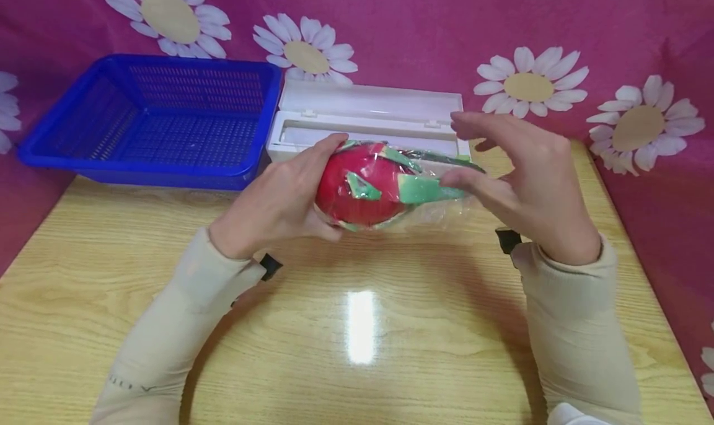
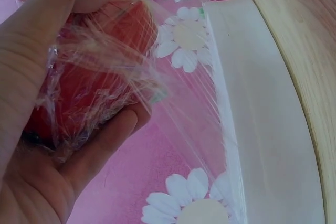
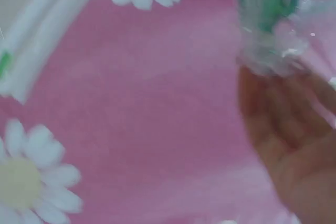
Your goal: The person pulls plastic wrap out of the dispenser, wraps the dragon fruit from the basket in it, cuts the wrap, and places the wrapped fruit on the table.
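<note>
A red dragon fruit (image 1: 357, 183) with green leafy scales is wrapped in clear cling film and held above the table. My left hand (image 1: 279, 196) grips its round end, thumb and fingers on opposite sides. Beside the leafy end is my right hand (image 1: 530, 177), thumb tip at the film and fingers spread apart. In the right wrist view the fingertips of that hand (image 3: 294, 124) meet the film-covered green tips (image 3: 270, 3). The left wrist view shows film (image 2: 184, 108) stretching from the fruit toward a long white box (image 2: 257, 108).
Behind the fruit stands the white cling film dispenser (image 1: 368, 96), its lid raised. A blue plastic basket (image 1: 106, 174) is left of it, at the back of the wooden table (image 1: 279, 350). Pink daisy-print cloth (image 1: 401, 16) hangs behind.
</note>
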{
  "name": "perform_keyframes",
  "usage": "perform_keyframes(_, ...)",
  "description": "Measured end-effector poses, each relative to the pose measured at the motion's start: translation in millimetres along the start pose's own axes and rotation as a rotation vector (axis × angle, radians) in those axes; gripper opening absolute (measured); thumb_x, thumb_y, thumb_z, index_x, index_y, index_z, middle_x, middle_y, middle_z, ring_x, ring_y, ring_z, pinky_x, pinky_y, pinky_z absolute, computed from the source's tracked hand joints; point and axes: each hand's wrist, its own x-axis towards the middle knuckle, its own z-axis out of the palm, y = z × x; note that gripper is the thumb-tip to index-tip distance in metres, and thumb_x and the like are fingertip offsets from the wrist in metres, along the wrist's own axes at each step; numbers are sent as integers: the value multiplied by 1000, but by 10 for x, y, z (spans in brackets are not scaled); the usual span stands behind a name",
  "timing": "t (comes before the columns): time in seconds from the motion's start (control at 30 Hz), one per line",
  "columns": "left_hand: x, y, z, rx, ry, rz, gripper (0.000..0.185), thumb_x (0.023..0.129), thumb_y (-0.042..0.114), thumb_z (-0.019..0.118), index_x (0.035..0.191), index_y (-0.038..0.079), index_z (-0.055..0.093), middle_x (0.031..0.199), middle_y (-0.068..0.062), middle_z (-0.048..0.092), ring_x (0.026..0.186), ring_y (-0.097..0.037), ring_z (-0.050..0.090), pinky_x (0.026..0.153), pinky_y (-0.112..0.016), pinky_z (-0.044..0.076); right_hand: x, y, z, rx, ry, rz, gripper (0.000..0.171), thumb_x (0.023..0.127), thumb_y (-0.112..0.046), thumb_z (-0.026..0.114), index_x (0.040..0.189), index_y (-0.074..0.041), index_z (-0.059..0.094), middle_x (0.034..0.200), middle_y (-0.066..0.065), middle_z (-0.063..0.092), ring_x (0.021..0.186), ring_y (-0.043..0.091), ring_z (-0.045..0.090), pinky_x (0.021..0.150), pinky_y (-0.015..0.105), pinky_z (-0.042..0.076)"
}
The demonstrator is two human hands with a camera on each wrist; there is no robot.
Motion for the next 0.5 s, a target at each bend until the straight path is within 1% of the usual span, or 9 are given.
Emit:
perform_keyframes(0.07,5,-10,-7,-15,7,-9,119,64,31,101,154,0,29,150,-21,54,139,-38,57,108,-52,54,-12,-59,15,-62,4,-162,88,83,-73,66,138,-4,64,124,19,73,108,34,71,101,17,54)
perform_keyframes(0.1,4,-17,-11,-28,10,-18,119,64,29,101,154,1,29,150,-21,54,138,-38,57,108,-52,54,-14,-85,36,-95,-16,-219,94,80,-75,66,142,-3,60,128,20,71,112,34,69,107,27,54)
perform_keyframes(0.13,3,-21,-17,-35,14,-27,119,64,29,101,155,2,28,150,-21,54,138,-38,58,108,-53,54,-11,-105,66,-125,-41,-259,99,77,-74,71,145,-4,57,131,20,68,117,36,67,109,36,55)
perform_keyframes(0.17,0,-28,-20,-45,19,-37,119,64,29,100,155,3,28,150,-20,55,136,-38,59,107,-53,55,-9,-118,97,-163,-81,-280,104,74,-72,75,149,-4,53,135,20,65,122,37,64,110,45,53)
perform_keyframes(0.2,-2,-33,-25,-54,24,-49,118,64,29,100,155,4,29,149,-20,55,135,-38,60,106,-53,55,-3,-124,135,-196,-115,-293,108,70,-70,79,151,-5,49,138,21,63,125,38,62,110,53,52)
perform_keyframes(0.27,-10,-44,-32,-70,30,-69,117,64,29,100,154,6,29,148,-18,57,132,-38,62,105,-53,57,4,-115,209,-260,-171,-288,118,64,-62,89,156,-6,41,143,20,58,130,39,58,112,56,49)
perform_keyframes(0.33,-18,-52,-38,-75,33,-81,116,65,30,100,154,8,29,146,-18,58,130,-37,64,103,-53,58,18,-84,278,-298,-191,-266,123,59,-52,97,157,-5,38,146,21,56,130,40,56,110,57,49)
perform_keyframes(0.43,-19,-61,-39,-83,29,-82,115,65,29,99,155,8,29,146,-18,59,129,-37,65,102,-53,59,31,-16,343,-337,-185,-231,123,59,-39,101,157,-4,37,144,21,57,126,40,58,105,56,52)
perform_keyframes(0.5,-15,-63,-39,-86,25,-76,115,66,28,99,155,8,29,146,-19,59,129,-37,64,101,-53,59,36,28,359,-347,-185,-220,119,60,-33,102,156,-4,38,140,21,60,122,40,61,101,56,54)
